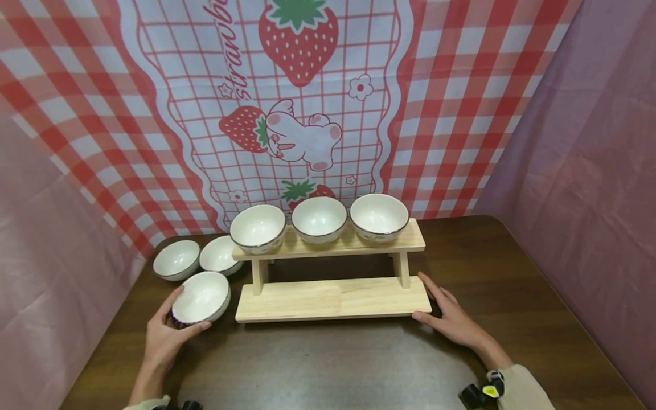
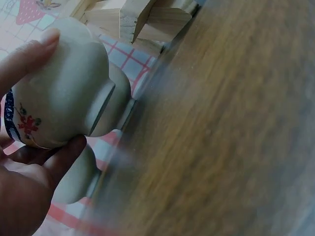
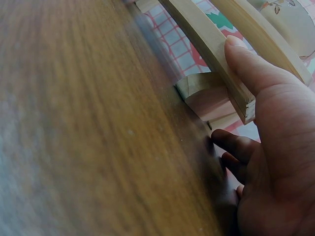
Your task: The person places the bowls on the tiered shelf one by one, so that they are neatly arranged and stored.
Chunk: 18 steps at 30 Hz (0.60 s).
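My left hand (image 1: pixel 165 340) grips a white bowl (image 1: pixel 201 297) with a dark rim band and red flower decoration, thumb on one side and fingers round the other. In the left wrist view the bowl's foot (image 2: pixel 102 109) is raised above the tabletop. Two similar bowls, a left one (image 1: pixel 176 260) and a right one (image 1: pixel 220 254), stand just behind it. My right hand (image 1: pixel 458 322) holds the right end of a two-step wooden stand (image 1: pixel 333 299). Its thumb (image 3: pixel 241 51) presses the lower board's front edge; the fingers reach round the end.
Three more white bowls, left (image 1: pixel 258 226), middle (image 1: pixel 319 218) and right (image 1: pixel 379 215), stand in a row on the upper board (image 1: pixel 338 246). The dark wooden table (image 1: pixel 318 364) extends in front. A strawberry-print checked cloth (image 1: pixel 307 114) hangs behind, with pink cloth at both sides.
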Each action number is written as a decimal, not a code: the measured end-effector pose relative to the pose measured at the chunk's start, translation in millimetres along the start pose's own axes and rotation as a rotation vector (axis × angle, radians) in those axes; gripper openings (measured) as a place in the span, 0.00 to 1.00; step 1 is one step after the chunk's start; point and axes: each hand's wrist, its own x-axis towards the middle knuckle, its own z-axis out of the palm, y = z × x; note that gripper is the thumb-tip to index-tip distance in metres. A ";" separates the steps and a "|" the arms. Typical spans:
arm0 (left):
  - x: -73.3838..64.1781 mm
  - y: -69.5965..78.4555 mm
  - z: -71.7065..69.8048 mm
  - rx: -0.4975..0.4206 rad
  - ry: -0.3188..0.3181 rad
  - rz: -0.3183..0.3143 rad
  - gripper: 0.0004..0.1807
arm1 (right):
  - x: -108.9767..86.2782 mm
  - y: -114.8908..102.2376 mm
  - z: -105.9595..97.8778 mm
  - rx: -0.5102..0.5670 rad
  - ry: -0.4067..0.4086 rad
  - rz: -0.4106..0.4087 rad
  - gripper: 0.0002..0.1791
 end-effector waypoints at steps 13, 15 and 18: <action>-8.5 14.8 0.1 -0.019 -0.018 0.004 0.55 | -0.1 2.9 0.9 -0.019 0.007 -0.002 0.51; -10.2 17.3 0.1 -0.041 -0.018 -0.001 0.55 | -0.2 2.7 0.6 -0.019 0.006 -0.001 0.51; -12.7 21.9 0.5 -0.043 -0.018 0.015 0.55 | -0.3 2.3 0.0 -0.017 0.005 -0.002 0.51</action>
